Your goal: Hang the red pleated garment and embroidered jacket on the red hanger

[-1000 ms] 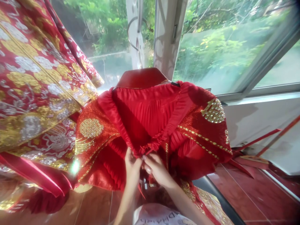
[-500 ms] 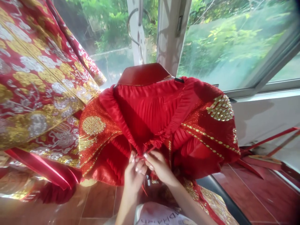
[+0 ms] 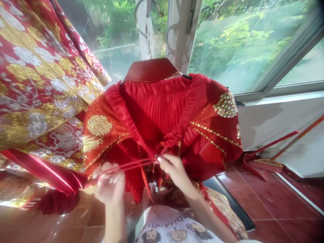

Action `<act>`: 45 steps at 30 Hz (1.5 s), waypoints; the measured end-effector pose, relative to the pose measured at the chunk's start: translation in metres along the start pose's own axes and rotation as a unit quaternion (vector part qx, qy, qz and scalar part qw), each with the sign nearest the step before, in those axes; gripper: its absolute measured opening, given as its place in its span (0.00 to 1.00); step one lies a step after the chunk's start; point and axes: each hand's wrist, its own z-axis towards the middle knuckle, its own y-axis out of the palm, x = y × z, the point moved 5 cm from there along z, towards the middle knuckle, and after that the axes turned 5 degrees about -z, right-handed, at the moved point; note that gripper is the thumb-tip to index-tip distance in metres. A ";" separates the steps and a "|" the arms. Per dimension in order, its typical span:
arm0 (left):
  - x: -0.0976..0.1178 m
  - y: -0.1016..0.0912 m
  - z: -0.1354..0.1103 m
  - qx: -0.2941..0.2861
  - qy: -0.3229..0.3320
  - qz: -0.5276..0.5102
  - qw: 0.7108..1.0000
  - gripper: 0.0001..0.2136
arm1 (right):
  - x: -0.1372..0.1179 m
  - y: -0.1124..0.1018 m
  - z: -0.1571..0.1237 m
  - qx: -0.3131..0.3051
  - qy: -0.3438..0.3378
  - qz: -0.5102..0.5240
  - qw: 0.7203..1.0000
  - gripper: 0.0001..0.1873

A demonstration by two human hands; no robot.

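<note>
A red pleated skirt (image 3: 162, 111) with gold beading and round gold emblems hangs by its gathered waistband from a hanger (image 3: 152, 70) with a broad reddish-brown top and a metal hook. Off to the left, my left hand (image 3: 110, 184) is closed on a thin red cord (image 3: 135, 164), its fingers slightly blurred. The cord stretches across to the front of the waistband. There my right hand (image 3: 173, 168) pinches it close to the gathered cloth. Another red strand dangles below, between my hands.
A red, gold and silver embroidered garment (image 3: 37, 87) hangs at the left, with a shiny red ribbon (image 3: 45, 175) below it. Behind stands a window (image 3: 240, 50). A black padded surface (image 3: 227, 199) and a red-handled item (image 3: 268, 165) lie at the right on the tiled floor.
My left hand has pulled away leftward from the waistband, drawing the red cord out long. My right hand stays close to the waistband. The view has shifted slightly.
</note>
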 end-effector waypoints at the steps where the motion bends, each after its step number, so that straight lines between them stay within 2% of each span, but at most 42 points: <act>1: 0.015 -0.003 0.001 0.000 0.030 -0.003 1.000 0.11 | -0.002 -0.004 -0.001 0.013 -0.006 -0.004 1.000 0.25; 3: 0.044 -0.011 0.003 0.005 0.092 0.052 0.994 0.08 | -0.006 -0.010 -0.003 0.035 -0.016 -0.019 0.999 0.26; 5: 0.064 -0.020 0.003 0.031 0.156 0.200 0.967 0.07 | -0.011 -0.010 -0.006 0.042 -0.027 -0.043 0.998 0.25; 8: 0.068 -0.015 -0.001 0.026 0.279 0.410 0.868 0.16 | -0.015 -0.003 -0.012 0.038 -0.050 -0.084 0.995 0.24; 9: 0.061 -0.009 -0.003 0.000 0.303 0.450 0.840 0.19 | -0.016 0.000 -0.013 0.036 -0.056 -0.093 0.993 0.23; 10: 0.049 0.000 -0.004 -0.044 0.298 0.487 0.820 0.22 | -0.015 0.003 -0.015 0.037 -0.059 -0.098 0.993 0.21; 11: 0.033 0.007 -0.004 -0.088 0.256 0.528 0.805 0.24 | -0.015 0.005 -0.016 0.039 -0.063 -0.102 0.992 0.19; 13: -0.006 0.017 -0.002 -0.163 0.079 0.616 0.766 0.23 | -0.014 0.008 -0.019 0.043 -0.076 -0.108 0.990 0.15; 14: -0.024 0.018 -0.003 -0.195 -0.019 0.649 0.735 0.24 | -0.014 0.009 -0.020 0.043 -0.084 -0.112 0.989 0.13; 16: -0.049 0.018 -0.005 -0.238 -0.151 0.670 0.687 0.30 | -0.015 0.009 -0.023 0.036 -0.099 -0.127 0.986 0.10; 17: -0.056 0.019 -0.004 -0.253 -0.181 0.658 0.685 0.32 | -0.017 0.009 -0.024 0.033 -0.105 -0.136 0.984 0.10; 21: -0.071 0.020 0.005 -0.292 -0.256 0.535 0.750 0.29 | -0.027 0.004 -0.026 0.012 -0.114 -0.160 0.980 0.09; 23: -0.078 0.022 0.008 -0.301 -0.298 0.503 0.753 0.27 | -0.032 0.002 -0.025 -0.010 -0.107 -0.157 0.982 0.10; 26: -0.086 0.024 0.014 -0.244 -0.288 0.542 0.751 0.17 | -0.040 -0.003 -0.023 -0.017 -0.095 -0.165 0.982 0.10; 28: -0.088 0.027 0.018 -0.212 -0.237 0.603 0.731 0.13 | -0.046 -0.008 -0.021 -0.017 -0.094 -0.177 0.980 0.09; 30: -0.086 0.032 0.022 -0.221 -0.176 0.662 0.695 0.11 | -0.052 -0.014 -0.020 -0.015 -0.102 -0.188 0.977 0.09; 32: -0.077 0.039 0.026 -0.232 -0.098 0.694 0.675 0.10 | -0.061 -0.026 -0.019 0.019 -0.130 -0.203 0.970 0.10; 35: -0.048 0.046 0.036 -0.217 0.039 0.726 0.652 0.08 | -0.074 -0.045 -0.016 0.068 -0.176 -0.247 0.951 0.10; 38: -0.016 0.050 0.048 -0.166 0.192 0.761 0.597 0.07 | -0.084 -0.058 -0.009 0.081 -0.207 -0.277 0.935 0.10; 40: -0.003 0.049 0.056 -0.129 0.253 0.766 0.577 0.07 | -0.088 -0.062 -0.003 0.082 -0.226 -0.278 0.930 0.10; 42: 0.000 0.046 0.064 -0.106 0.242 0.764 0.589 0.09 | -0.089 -0.062 0.002 0.079 -0.242 -0.286 0.924 0.10; 43: -0.003 0.043 0.067 -0.101 0.202 0.759 0.610 0.10 | -0.089 -0.061 0.004 0.080 -0.250 -0.294 0.919 0.10; 45: -0.017 0.035 0.069 -0.098 0.064 0.732 0.671 0.12 | -0.088 -0.060 0.008 0.086 -0.257 -0.313 0.910 0.11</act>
